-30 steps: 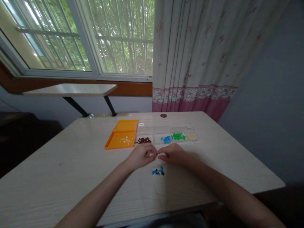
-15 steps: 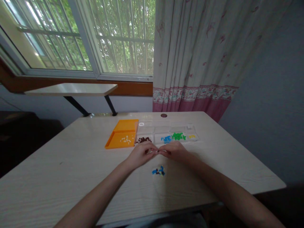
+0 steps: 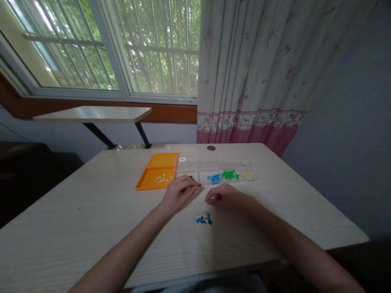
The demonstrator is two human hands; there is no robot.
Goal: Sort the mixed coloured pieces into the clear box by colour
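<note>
My left hand [image 3: 179, 194] is over the table, in front of the clear tray, with thumb and forefinger closed on a small dark brown piece [image 3: 199, 185]. To its right, my right hand [image 3: 227, 196] has its fingertips curled together; whether anything is between them is too small to make out. The hands are a little apart. Nearer to me lies a small pile of blue, yellow and dark toy pieces [image 3: 204, 219]. My left hand partly hides the brown pieces [image 3: 191, 177] in the tray.
The clear compartment tray [image 3: 209, 166] holds blue pieces [image 3: 214, 178], green pieces [image 3: 230, 175] and yellow pieces [image 3: 247, 175]. At its left an open orange case [image 3: 161, 161] has white pieces [image 3: 164, 178] in it. A raised shelf [image 3: 94, 114] stands at the table's back left.
My hands were together at the fingertips and are now apart. The left has moved slightly up and left with the brown piece; the right has drawn slightly down and right.
</note>
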